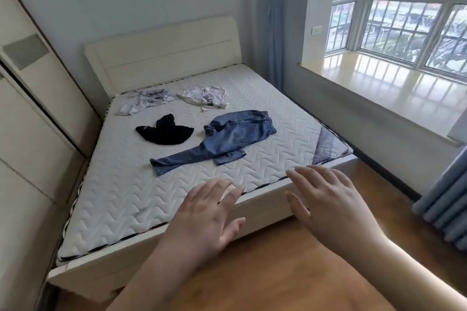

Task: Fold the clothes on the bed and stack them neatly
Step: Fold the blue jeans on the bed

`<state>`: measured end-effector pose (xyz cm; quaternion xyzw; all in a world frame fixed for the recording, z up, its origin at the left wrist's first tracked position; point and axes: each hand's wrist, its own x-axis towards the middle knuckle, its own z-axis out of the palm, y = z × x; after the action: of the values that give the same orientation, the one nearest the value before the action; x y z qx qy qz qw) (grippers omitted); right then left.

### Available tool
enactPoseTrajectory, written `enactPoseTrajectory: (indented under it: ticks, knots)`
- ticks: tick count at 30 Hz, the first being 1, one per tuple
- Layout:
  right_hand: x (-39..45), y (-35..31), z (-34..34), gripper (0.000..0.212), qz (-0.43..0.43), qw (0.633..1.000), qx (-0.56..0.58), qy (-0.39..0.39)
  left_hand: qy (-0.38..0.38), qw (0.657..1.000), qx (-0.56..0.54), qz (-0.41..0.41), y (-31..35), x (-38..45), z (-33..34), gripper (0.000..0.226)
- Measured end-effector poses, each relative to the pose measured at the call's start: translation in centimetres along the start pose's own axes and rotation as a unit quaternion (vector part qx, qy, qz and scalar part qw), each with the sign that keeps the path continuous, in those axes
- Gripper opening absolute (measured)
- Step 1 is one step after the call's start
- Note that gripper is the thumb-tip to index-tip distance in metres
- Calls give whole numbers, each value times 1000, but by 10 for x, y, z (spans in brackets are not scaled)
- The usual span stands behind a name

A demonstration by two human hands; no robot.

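My left hand point(207, 212) and my right hand point(326, 199) both hang in the air with fingers spread and relaxed, released and grasping nothing, over the foot edge of the bed point(265, 206). I take the jeans point(222, 139) as my landmark, since they are the nearest garment to both hands. They lie on the mattress beyond my fingertips, up toward the headboard, clearly apart from either hand. Their long axis runs on a diagonal: the waistband sits at the far end toward the window side, and one leg stretches back toward me and to the wardrobe side, its hem being the closest cloth to my left hand. The other leg looks doubled short beside it. I judge my left hand has the shorter reach to the hem and my right hand the better line to the waistband. Just to the wardrobe side of the jeans, near but not touching, lies a crumpled black garment point(164, 132). Beyond the jeans, close to the headboard, are two pale tops: a white printed shirt point(204, 97) almost straight past the waistband, and a greyish-white shirt point(145, 101) further to the wardrobe side. Nothing is folded or stacked yet, and I see no basket or other container.
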<state>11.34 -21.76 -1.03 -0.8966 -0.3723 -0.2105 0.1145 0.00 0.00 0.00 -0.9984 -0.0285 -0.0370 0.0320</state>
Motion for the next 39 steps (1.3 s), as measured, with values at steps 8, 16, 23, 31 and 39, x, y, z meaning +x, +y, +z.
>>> enactPoseTrajectory:
  ticks: [8,16,23,31,39]
  knots:
    - [8,33,51,50,-9,998,41,-50,-15,997,-37,-65,-5,21,43,54]
    - [49,19,114,47,-42,986,72,-141,-26,992,-90,-85,-28,44,73,55]
    - [108,21,161,45,-44,982,50,-176,-59,985,-117,-111,-82,102,100,59]
    - [144,51,192,54,48,970,51,-232,-87,986,-138,-38,-118,191,123,58]
    - [179,131,226,60,105,959,41,-261,-76,987,-142,23,-93,317,140,54]
